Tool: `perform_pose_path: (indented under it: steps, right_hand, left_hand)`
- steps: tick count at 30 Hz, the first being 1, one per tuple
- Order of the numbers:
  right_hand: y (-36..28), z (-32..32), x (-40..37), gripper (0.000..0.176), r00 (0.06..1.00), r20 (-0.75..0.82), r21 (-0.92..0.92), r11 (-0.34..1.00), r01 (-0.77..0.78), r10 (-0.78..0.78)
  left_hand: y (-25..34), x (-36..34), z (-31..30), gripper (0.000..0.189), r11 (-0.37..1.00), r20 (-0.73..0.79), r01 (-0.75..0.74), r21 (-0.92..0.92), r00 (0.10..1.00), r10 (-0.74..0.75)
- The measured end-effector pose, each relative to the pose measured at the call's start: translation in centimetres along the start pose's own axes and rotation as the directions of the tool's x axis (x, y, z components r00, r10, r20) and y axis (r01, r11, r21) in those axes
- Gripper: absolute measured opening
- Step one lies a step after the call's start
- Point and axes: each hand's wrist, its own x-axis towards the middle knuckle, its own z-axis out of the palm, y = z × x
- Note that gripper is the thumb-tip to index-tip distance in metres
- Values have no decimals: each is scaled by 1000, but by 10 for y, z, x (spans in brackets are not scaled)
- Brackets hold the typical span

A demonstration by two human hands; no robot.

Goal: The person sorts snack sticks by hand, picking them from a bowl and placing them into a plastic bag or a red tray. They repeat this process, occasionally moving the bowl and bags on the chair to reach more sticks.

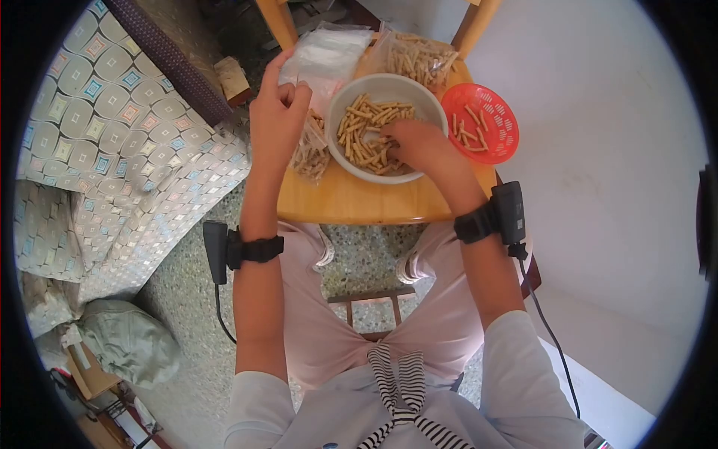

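Note:
My right hand (420, 144) reaches into a round whitish bowl (336, 159) with fingers curled down onto short tan sticks (374, 112); its fingertips are partly hidden. My left hand (278, 112) is raised left of the bowl, index finger stretched up and thumb apart, and nothing plainly shows between them. Just beyond it lies a stack of clear plastic bags (329, 56). Beside the bowl's left rim, under the left wrist's inner side, rests a clear bag of sticks (310, 156). Another filled bag (419, 60) lies behind the bowl.
A red perforated basket (502, 136) with several sticks stands at the bowl's right. Everything rests on a wooden chair seat (359, 202). A white wall (598, 150) is on the right, patterned fabric (134, 127) on the left. Cables hang from both wrist devices.

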Motion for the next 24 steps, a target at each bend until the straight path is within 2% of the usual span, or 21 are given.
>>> perform_pose_path:
  steps: [4,6,7,9,10,12,16,18,22,24]
  right_hand:
    - [-4,-12,3,28,994,42,41,994,-106,104]
    - [-2,-17,6,25,998,17,29,998,-62,62]
    - [-2,-18,6,25,998,17,29,998,-63,62]
    - [-4,-22,6,22,998,-61,54,998,-28,31]
    - [-7,-25,6,22,998,-60,54,998,-29,32]
    - [-12,-30,5,16,986,-164,182,983,-6,36]
    - [-14,-33,6,17,971,-238,235,970,66,-9]
    - [-17,-35,6,18,972,-233,361,930,61,26]
    - [-19,-39,6,19,972,-235,464,878,121,-10]
    - [-19,-39,6,18,967,-254,613,777,141,25]
  left_hand:
    - [8,-5,1,43,995,-49,17,96,999,-12]
    - [9,-5,5,41,973,-62,-150,174,985,163]
    - [10,-6,6,41,973,-62,-150,173,985,163]
    - [10,-7,10,39,893,90,-333,303,943,321]
    - [9,-6,12,39,894,91,-332,302,943,320]
    - [4,-5,20,46,754,257,-576,317,817,517]
    - [-9,-15,33,47,744,310,-577,337,814,491]
    - [-10,-14,31,40,768,426,-572,288,795,432]
    - [0,-12,27,32,810,450,-522,267,811,375]
    - [2,-12,26,26,831,440,-497,248,823,361]
